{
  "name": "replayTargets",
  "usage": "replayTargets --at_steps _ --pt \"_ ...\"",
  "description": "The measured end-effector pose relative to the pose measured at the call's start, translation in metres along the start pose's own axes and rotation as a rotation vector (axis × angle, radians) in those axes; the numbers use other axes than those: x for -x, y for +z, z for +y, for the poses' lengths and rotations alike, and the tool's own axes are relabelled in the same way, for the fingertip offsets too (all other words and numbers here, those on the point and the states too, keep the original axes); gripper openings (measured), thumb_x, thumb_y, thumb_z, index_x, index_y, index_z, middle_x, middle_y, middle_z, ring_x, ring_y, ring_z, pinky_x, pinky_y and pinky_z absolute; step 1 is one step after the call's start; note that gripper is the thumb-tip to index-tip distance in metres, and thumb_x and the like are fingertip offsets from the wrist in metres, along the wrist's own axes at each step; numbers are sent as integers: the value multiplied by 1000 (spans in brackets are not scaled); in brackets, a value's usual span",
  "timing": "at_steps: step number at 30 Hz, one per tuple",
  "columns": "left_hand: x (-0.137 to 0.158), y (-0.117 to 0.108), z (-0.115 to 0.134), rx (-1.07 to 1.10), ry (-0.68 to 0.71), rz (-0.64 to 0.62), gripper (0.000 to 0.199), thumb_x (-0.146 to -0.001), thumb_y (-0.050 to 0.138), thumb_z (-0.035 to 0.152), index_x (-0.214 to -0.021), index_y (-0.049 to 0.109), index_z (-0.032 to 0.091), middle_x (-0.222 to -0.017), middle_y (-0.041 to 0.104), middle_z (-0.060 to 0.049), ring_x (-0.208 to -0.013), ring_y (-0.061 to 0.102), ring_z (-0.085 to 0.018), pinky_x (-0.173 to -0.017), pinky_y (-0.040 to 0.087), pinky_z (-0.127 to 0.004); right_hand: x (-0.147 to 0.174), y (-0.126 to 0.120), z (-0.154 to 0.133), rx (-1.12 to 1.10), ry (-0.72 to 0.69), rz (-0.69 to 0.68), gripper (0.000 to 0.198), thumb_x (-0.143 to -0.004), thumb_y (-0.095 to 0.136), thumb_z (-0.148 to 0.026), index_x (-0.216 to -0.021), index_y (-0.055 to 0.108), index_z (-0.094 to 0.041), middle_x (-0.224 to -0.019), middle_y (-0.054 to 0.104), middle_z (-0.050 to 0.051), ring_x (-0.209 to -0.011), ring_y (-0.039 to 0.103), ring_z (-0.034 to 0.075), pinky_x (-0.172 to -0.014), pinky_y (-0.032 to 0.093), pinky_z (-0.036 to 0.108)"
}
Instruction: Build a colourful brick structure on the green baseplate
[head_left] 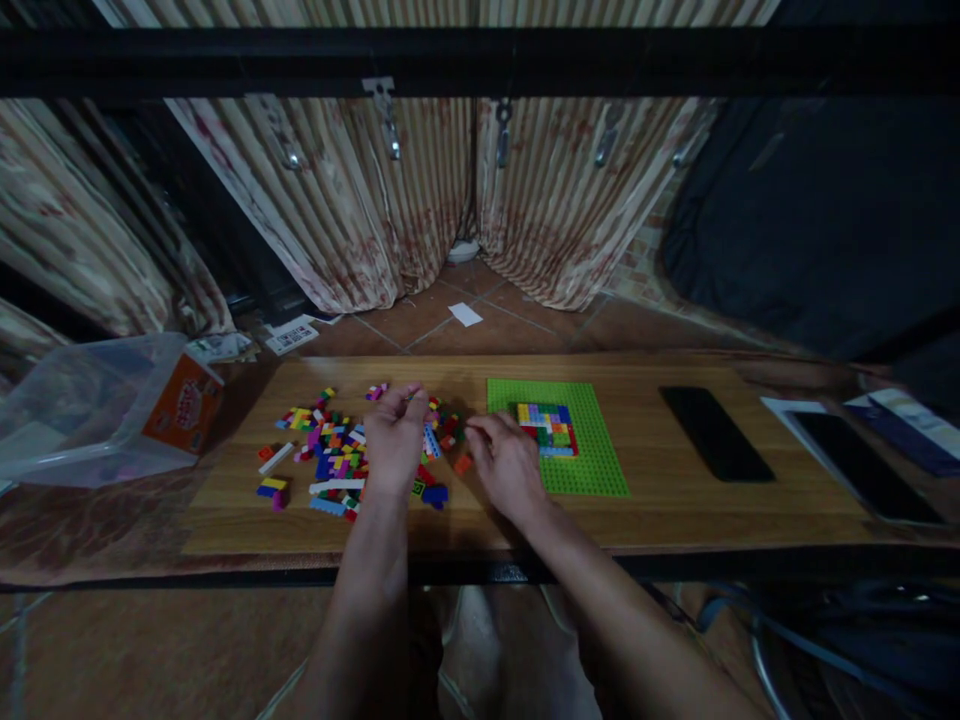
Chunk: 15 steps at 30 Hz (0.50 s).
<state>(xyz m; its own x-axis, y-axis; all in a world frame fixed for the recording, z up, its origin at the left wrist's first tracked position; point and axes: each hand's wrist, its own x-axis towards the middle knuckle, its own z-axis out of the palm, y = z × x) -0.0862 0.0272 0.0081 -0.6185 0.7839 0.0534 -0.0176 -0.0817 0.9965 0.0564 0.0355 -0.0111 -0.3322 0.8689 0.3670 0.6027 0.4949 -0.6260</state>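
My left hand (395,437) is over the right part of a pile of loose toy bricks (341,460), its thumb apart from the fingers and no brick visible in it. My right hand (510,465) is between the pile and a green baseplate (600,460), thumb and fingertips pinched together. Whatever is in that pinch is too small and dark to name. An orange-red brick (463,463) lies just below the right fingertips. On the baseplate sits a low multicoloured block of joined bricks (551,425), its left side partly hidden by my right hand.
A clear plastic box (97,410) with an orange label stands at the left. A black phone (716,432) lies on the wooden board (645,520) right of the baseplate. Another dark flat device (866,467) and papers are farther right. Curtains (330,200) hang behind.
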Motion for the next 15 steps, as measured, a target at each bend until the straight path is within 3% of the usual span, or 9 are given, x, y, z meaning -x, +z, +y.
replayTargets --at_steps 6,11,15 --pt "9 17 -10 -144 45 -169 28 -77 64 31 -97 68 13 -59 63 1 -54 57 -12 -53 43 -21 -7 -46 50 -147 221 222 30 -91 46 -33 -96 70 -15 -93 72 11 -84 67 21 -77 50 32" --pt "28 36 -18 -311 113 -323 28 -83 56 28 -103 68 13 -65 64 -2 -59 59 -14 -57 44 -24 2 -71 83 -173 367 149 36 -88 48 -37 -101 70 -12 -81 73 10 -68 68 21 -65 51 31" --pt "48 51 -18 -549 173 -474 30 -87 52 26 -110 68 16 -72 69 -4 -65 63 -17 -63 47 -27 7 -74 85 -2 342 111 31 -86 51 -35 -95 73 -15 -89 75 10 -76 69 22 -72 50 32"
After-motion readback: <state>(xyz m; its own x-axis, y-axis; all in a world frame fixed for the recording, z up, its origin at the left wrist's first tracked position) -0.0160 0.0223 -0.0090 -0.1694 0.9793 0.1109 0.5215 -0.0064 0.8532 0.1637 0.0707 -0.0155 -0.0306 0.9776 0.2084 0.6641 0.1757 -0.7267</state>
